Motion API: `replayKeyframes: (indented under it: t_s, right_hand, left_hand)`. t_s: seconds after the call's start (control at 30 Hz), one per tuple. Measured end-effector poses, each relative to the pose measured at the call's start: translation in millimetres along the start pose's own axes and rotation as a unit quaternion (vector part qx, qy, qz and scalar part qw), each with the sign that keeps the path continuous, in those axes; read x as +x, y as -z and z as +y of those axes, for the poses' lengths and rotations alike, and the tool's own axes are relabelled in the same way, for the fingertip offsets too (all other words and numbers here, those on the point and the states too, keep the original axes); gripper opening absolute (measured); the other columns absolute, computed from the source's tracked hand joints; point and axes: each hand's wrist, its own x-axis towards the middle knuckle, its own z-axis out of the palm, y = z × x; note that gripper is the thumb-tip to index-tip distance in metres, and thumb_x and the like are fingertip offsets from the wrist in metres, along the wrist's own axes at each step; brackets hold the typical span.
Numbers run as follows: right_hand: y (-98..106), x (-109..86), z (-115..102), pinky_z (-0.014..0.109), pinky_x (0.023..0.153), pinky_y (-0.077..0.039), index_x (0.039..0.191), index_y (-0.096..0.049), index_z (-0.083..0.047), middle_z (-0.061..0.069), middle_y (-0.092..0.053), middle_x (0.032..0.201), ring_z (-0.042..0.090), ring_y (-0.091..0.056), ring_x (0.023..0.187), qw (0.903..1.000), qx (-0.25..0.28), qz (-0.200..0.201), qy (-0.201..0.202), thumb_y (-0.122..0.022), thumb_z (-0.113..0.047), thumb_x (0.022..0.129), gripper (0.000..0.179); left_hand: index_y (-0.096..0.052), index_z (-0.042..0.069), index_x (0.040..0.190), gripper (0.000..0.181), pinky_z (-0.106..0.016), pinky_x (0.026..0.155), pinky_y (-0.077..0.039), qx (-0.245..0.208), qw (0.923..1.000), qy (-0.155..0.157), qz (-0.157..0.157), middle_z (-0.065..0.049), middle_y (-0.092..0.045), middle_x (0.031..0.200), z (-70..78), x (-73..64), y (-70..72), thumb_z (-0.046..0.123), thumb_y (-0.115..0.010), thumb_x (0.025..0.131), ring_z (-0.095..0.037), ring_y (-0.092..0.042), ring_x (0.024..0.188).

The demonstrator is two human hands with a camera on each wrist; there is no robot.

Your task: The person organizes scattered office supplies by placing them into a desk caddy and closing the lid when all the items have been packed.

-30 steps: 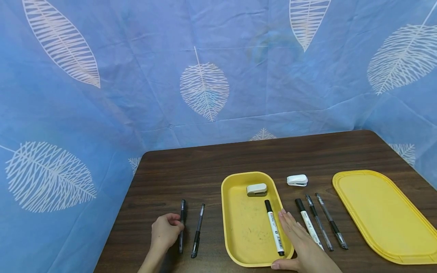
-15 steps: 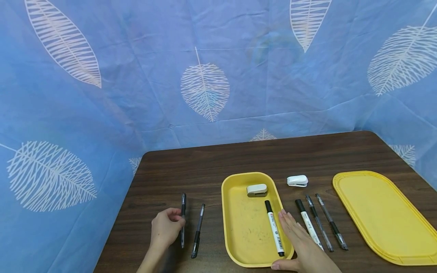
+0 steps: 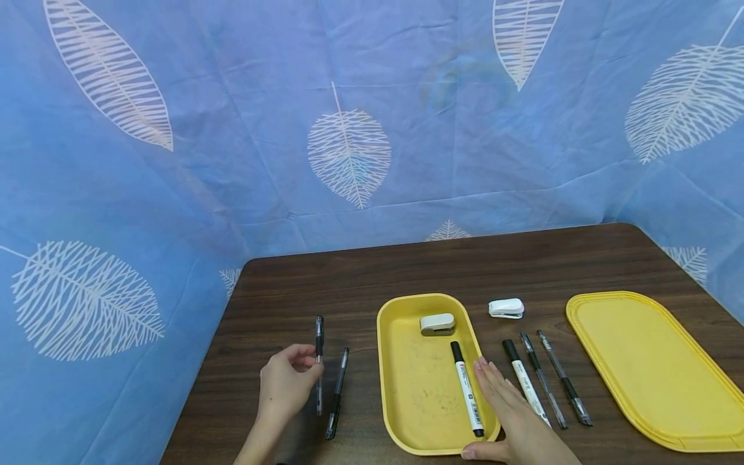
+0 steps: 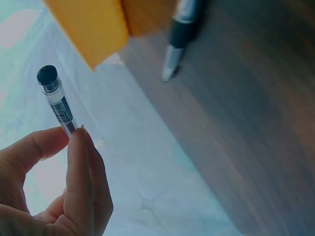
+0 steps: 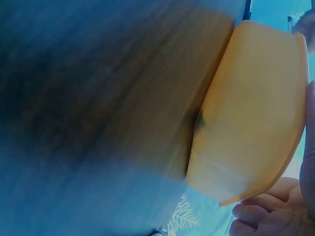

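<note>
My left hand (image 3: 285,382) pinches a clear pen with a black cap (image 3: 320,336) between thumb and fingers, left of the yellow box. In the left wrist view the end of that pen (image 4: 60,104) sticks up past the fingertips. A second black-gripped pen (image 3: 337,395) lies on the table just right of this hand. My right hand (image 3: 517,420) rests along the right side of the yellow box (image 3: 415,400), fingers straight, thumb at its near corner. Inside the box are a white-and-grey stapler (image 3: 437,323) and a white marker with black cap (image 3: 467,391).
Right of the box lie a white stapler (image 3: 506,308), another marker (image 3: 527,385) partly behind my right hand, and two pens, one clear (image 3: 545,382) and one black-gripped (image 3: 564,374). A yellow lid (image 3: 662,374) lies farther right on the dark wooden table (image 3: 325,284).
My left hand has raised the pen off the table and shifted it slightly right, towards the second pen. My right hand and the box have stayed in place.
</note>
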Motion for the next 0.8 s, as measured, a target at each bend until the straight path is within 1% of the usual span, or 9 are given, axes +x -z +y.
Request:
replayKeyframes:
  t_s: [0.17, 0.3, 0.47, 0.63, 0.8]
  right_hand:
    - [1.0, 0.7, -1.0, -0.006, 0.105, 0.004, 0.149, -0.031, 0.002, 0.033, -0.042, 0.144, -0.020, 0.009, 0.138, 1.0000, -0.001, -0.007, -0.005, -0.082, -0.056, 0.059, 0.118]
    - [1.8, 0.9, -1.6, -0.006, 0.104, 0.005, 0.149, -0.031, 0.001, 0.033, -0.041, 0.144, -0.021, 0.010, 0.137, 0.9999, -0.001, -0.011, -0.011, -0.081, -0.056, 0.060, 0.118]
    - [1.6, 0.4, -1.5, -0.006, 0.103, 0.004, 0.150, -0.030, 0.001, 0.034, -0.041, 0.144, -0.021, 0.009, 0.137, 0.9999, 0.003, -0.010, -0.009, -0.082, -0.054, 0.060, 0.118]
    - [0.2, -0.7, -0.1, -0.005, 0.105, 0.003, 0.151, -0.028, -0.001, 0.032, -0.042, 0.144, -0.019, 0.008, 0.139, 1.0000, -0.005, 0.001, 0.008, -0.082, -0.054, 0.060, 0.119]
    - [-0.3, -0.9, -0.4, -0.005, 0.105, 0.003, 0.152, -0.028, -0.002, 0.032, -0.042, 0.144, -0.019, 0.008, 0.139, 1.0000, -0.004, 0.001, 0.006, -0.082, -0.055, 0.060, 0.119]
  left_hand:
    - [-0.073, 0.007, 0.102, 0.024, -0.023, 0.059, -0.051, -0.008, 0.9996, -0.025, 0.007, 0.000, -0.072, 0.083, 12.3, -5.2, 3.7, 0.008, -0.074, 0.078, -0.012, -0.067, 0.073]
    - [-0.074, 0.004, 0.101, 0.023, -0.020, 0.059, -0.052, -0.028, 0.9986, -0.043, 0.011, -0.002, -0.073, 0.084, 21.4, -8.6, 4.0, 0.007, -0.074, 0.078, -0.012, -0.067, 0.073]
    - [-0.075, 0.003, 0.102, 0.023, -0.019, 0.060, -0.053, -0.054, 0.9975, -0.045, 0.003, -0.002, -0.073, 0.085, 32.1, -11.2, 0.3, 0.007, -0.074, 0.079, -0.012, -0.067, 0.074]
    - [-0.074, 0.004, 0.102, 0.023, -0.020, 0.062, -0.053, -0.065, 0.9967, -0.049, -0.001, -0.002, -0.072, 0.085, 42.0, -12.8, -3.5, 0.007, -0.074, 0.079, -0.011, -0.066, 0.073]
    - [-0.074, 0.003, 0.102, 0.024, -0.019, 0.063, -0.053, -0.076, 0.9954, -0.057, -0.005, -0.002, -0.071, 0.085, 49.1, -14.3, -5.3, 0.006, -0.074, 0.079, -0.010, -0.064, 0.073]
